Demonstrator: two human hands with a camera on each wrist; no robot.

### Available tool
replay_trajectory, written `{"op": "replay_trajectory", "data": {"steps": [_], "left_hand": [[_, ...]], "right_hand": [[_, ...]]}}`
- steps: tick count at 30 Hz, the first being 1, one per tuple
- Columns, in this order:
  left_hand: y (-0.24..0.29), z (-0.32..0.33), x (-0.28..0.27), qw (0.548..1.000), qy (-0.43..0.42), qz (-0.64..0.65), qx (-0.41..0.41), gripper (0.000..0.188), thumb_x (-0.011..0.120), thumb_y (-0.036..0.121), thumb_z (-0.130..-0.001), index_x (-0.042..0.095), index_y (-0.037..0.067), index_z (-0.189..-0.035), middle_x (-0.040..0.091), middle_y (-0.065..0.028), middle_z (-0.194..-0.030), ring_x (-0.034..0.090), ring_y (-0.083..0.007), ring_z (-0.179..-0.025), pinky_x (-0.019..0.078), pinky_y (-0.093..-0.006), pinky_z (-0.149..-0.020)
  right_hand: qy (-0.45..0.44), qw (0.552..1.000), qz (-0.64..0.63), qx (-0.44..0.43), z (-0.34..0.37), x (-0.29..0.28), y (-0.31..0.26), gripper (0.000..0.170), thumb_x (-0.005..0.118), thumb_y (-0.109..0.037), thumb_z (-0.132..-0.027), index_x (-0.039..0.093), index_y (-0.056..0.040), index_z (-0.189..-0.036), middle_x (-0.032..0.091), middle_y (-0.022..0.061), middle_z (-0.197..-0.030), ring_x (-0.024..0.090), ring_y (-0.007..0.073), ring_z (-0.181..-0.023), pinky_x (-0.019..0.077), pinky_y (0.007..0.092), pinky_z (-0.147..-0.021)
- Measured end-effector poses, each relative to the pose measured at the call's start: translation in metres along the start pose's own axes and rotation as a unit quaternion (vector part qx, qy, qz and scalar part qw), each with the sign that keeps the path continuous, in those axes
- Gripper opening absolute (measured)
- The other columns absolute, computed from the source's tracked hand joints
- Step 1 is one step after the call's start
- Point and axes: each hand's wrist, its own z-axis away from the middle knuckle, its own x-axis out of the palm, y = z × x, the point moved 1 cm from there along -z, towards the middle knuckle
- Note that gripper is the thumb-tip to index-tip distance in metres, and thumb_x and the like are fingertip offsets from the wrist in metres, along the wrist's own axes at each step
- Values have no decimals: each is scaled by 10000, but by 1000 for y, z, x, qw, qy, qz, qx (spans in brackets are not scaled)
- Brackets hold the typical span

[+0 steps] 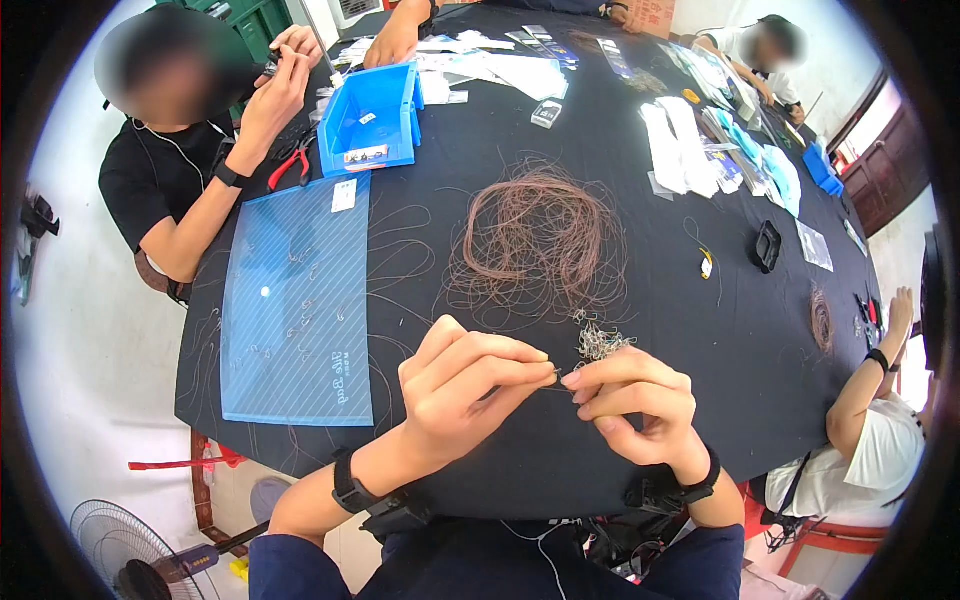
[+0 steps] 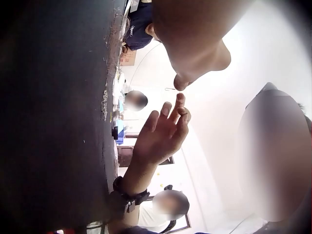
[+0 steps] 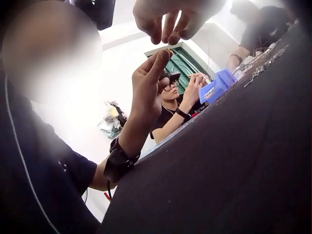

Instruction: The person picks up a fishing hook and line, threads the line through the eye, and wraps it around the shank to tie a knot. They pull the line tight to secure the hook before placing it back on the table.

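Observation:
Over the near edge of the black table, my two hands meet almost fingertip to fingertip. The left hand [image 1: 460, 385] pinches a tiny fish hook [image 2: 169, 89] between thumb and index finger; its bent end pokes out in the left wrist view. Curled close beside it, the right hand [image 1: 645, 400] seems to pinch thin fishing line at its thumb and fingers, though the line there is too fine to trace. A pile of metal hooks [image 1: 602, 342] lies just beyond the right hand. Past it spreads a loose, tangled coil of brown line [image 1: 545, 225].
A blue file bag [image 1: 297, 310] with hooks and lines on it lies to the left. Behind it are red-handled pliers [image 1: 293, 162] and a blue bin [image 1: 372, 120]. Packets and white papers [image 1: 680, 145] cover the far side. Other people sit around the table.

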Motion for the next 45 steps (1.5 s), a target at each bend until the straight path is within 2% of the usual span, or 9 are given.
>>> {"op": "replay_trajectory", "data": {"steps": [3,33,45], "left_hand": [[0,0,0,1000,1,3,-2,193,835,79,-629,716,117,-777,689,49,-807,470,-107,-624,357,-228,-524],[0,-1,-2,1000,11,0,12,178,830,98,-654,700,123,-772,694,44,-795,473,-97,-619,330,-233,-536],[2,-1,-2,1000,6,-11,21,182,833,99,-652,696,117,-770,695,41,-799,482,-101,-622,333,-235,-535]], "right_hand": [[-12,1000,-4,-5,1,-1,1,183,654,60,-672,684,-28,-829,694,142,-1047,665,182,-798,510,287,-684],[-10,997,-55,48,3,-1,3,182,640,74,-710,689,-8,-865,687,173,-1097,691,212,-830,536,310,-721],[8,993,-72,89,3,-3,-4,158,621,79,-742,684,-2,-861,706,165,-1021,694,211,-781,547,299,-693]]}}
